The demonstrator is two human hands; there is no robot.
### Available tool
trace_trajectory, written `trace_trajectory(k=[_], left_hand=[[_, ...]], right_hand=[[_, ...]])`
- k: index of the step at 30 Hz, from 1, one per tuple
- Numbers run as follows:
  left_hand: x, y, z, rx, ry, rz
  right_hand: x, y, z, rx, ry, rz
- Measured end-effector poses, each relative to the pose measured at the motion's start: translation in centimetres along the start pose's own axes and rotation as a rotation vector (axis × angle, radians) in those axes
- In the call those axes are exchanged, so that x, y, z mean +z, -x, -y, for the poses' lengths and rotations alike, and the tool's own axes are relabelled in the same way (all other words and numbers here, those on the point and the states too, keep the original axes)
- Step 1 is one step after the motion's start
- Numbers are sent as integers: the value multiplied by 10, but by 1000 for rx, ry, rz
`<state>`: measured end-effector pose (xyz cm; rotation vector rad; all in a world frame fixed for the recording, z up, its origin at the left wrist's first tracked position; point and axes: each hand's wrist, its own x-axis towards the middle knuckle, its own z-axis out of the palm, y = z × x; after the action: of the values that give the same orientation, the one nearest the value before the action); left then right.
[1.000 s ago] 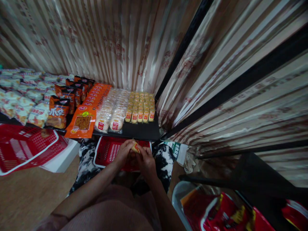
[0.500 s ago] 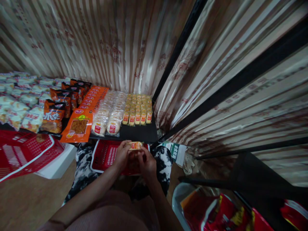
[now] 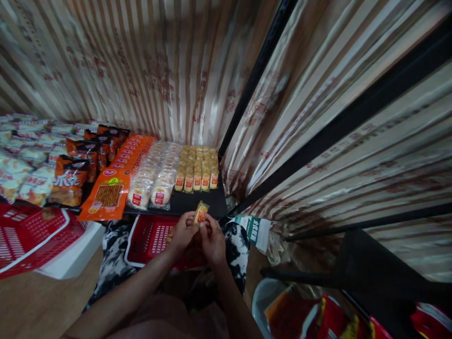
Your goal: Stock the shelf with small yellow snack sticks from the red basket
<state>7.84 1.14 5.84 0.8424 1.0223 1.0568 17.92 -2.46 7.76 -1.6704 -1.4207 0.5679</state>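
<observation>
My left hand and my right hand meet over a red basket on my lap. Together their fingertips pinch a small yellow snack packet, standing upright at the front edge of a black shelf. Just beyond it on the shelf stand rows of the same small yellow packets. Left of those lie clear packs of round cakes and orange snack packs.
A second red basket rests on a white box at left. More snack bags fill the left shelf. Striped curtain hangs behind, crossed by black frame bars. Red bags lie in a white tub at lower right.
The packet lay flat between my hands before; it now stands upright, raised a little toward the shelf edge. The view has shifted so everything sits further left and lower.
</observation>
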Motion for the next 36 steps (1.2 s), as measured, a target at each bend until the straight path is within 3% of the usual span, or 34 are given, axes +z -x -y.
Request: trace_trajectory(k=[7,15,21,26,36], left_hand=[[3,-11,-4,232,-282,-45],[-8,-21,-6,239,-353,-110],[-24,-29,-2,293,-450,-268],[-35,-26,-4,463,-543,-389],[-38,-19,-16,288,-394,-306]], right_hand=[[7,-13,-5,98,-77,-10],[31,-36,-1,151,-167,-82],[61,-55,11,95,-86,-114],[82,-72,19,46,-44,-143],[104,-90,20,-25,21,-174]])
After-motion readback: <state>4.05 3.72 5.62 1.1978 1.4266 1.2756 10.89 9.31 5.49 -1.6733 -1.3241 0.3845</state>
